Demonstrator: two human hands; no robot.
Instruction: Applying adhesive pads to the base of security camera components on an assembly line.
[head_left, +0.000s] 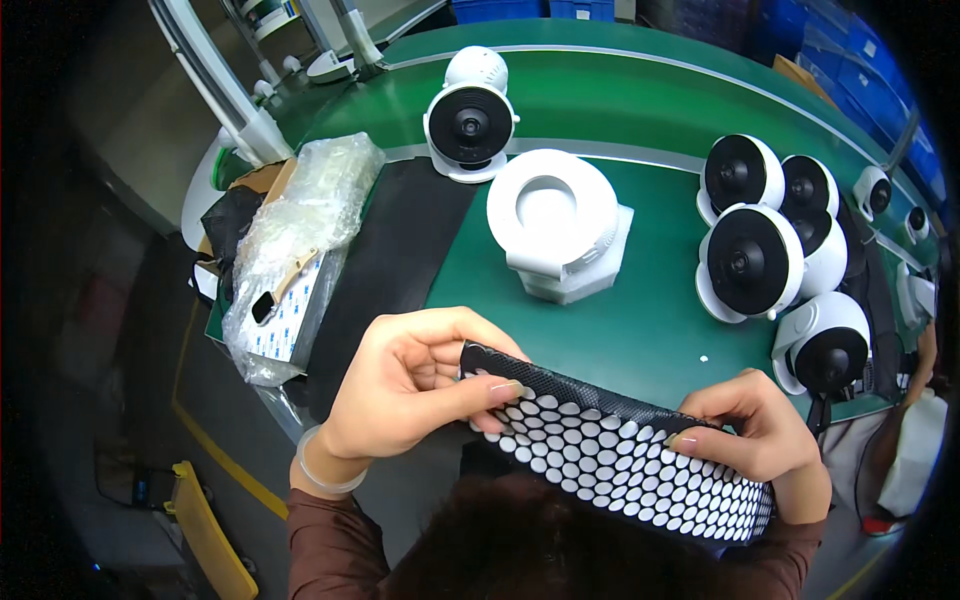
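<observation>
A black sheet covered in rows of round white dots (620, 465) is stretched between my hands, its top edge curled over to show a dark textured side. My left hand (405, 385) pinches its upper left corner between thumb and fingers. Further along the same edge, my right hand (755, 435) grips with thumb and bent fingers. Beyond the sheet, a white round housing (500, 220) with a circular recess rests on a white block (575, 290) on the green table (470, 285). Neither hand touches it.
Several white fan-like units with black round fronts (750, 262) crowd the right side. Another such unit (470, 125) stands at the back. To the left lie a black mat (385, 260) and bubble wrap (300, 220) with a watch (265, 307). Blue crates (865, 60) stand far right.
</observation>
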